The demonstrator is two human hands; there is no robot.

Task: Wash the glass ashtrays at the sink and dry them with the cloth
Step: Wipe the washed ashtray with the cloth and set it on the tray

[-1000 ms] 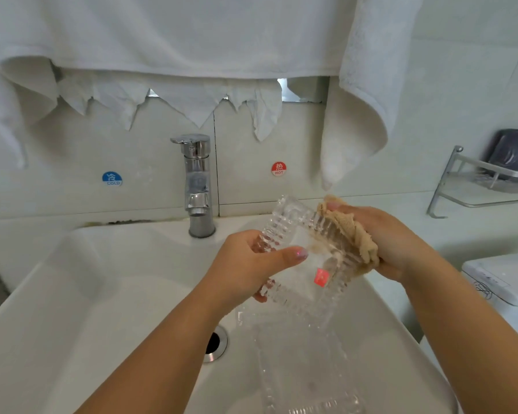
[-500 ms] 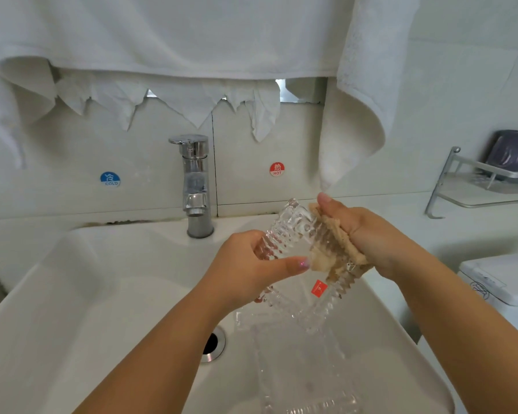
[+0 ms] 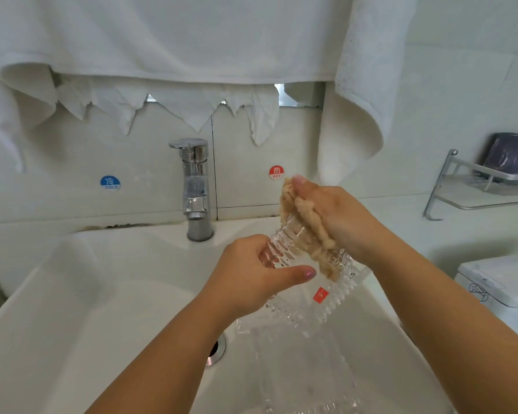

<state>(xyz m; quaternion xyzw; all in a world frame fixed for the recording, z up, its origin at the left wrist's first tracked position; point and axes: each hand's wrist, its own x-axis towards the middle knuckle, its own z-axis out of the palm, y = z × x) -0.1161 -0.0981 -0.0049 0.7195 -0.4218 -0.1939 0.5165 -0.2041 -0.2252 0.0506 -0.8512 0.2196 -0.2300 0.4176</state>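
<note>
Here, above the sink, the left hand grips the ribbed glass ashtray by its edge; the right hand clamps the cloth on its rim; rigid, breakable, probably wet-slippery.

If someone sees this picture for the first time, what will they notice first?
Over the sink, the left hand holds a ribbed glass ashtray while the right hand presses a tan cloth on its rim. Another ashtray lies in the basin, and white towels hang above the tap.

left hand grip curled, thumb out | right hand grip clenched
</note>
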